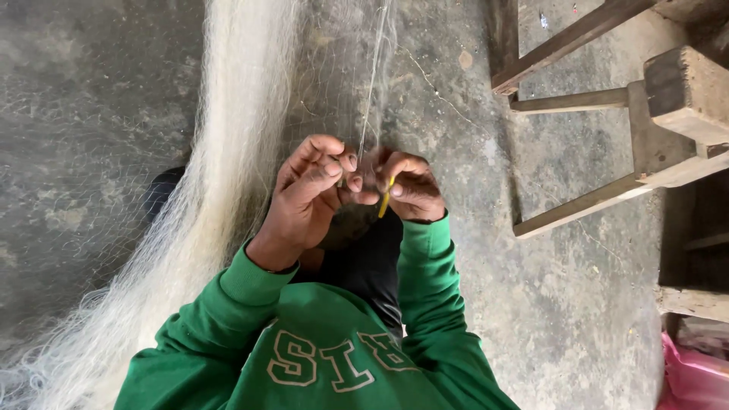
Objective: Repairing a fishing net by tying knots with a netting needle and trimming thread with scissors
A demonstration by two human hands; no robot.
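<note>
My left hand [307,193] and my right hand [412,188] are held close together over my lap, both in green sleeves. The fingers of my left hand pinch a strand of fine white fishing net [228,152]. That net hangs in a thick bundle down the left side and spreads as thin mesh behind the hands. In my right hand is a small yellow netting needle [386,199], pointing down between the two hands. A thin line [372,83] runs straight up from the pinched spot.
The floor is rough grey concrete [562,304]. A wooden bench frame [607,99] with slanted rails stands at the upper right. A pink bag [695,376] lies at the lower right corner. A dark shoe [161,190] shows behind the net on the left.
</note>
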